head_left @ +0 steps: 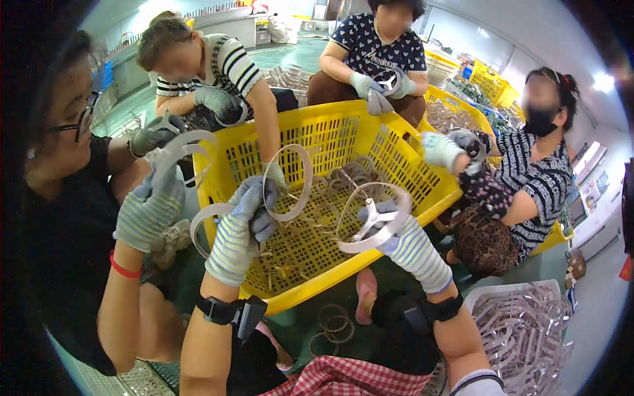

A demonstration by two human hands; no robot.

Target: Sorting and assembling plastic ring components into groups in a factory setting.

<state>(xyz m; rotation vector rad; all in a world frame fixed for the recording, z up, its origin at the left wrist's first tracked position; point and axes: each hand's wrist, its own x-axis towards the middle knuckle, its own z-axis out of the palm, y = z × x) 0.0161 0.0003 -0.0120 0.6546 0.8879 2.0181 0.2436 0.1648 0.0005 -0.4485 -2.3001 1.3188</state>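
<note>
My left hand (239, 228), in a striped glove with grey fingers, is closed on a pale ring (308, 179) held upright above the yellow basket (317, 284). A second pale ring (196, 232) sticks out on the left side of this hand; whether I grip it too cannot be told. My right hand (413, 249), gloved alike, is closed around a round metal frame (356, 247) with spokes meeting at a hub, like a small steering wheel. Fingers partly hide the hub. Several loose rings (356, 175) lie inside the basket, beyond my hands.
Several co-workers in gloves sit around the basket; the closest, at left, holds a ring (179, 146). One bare forearm (267, 132) reaches into the basket. A white crate (477, 290) of curved metal pieces stands at lower right. Rings (337, 329) lie on the floor below.
</note>
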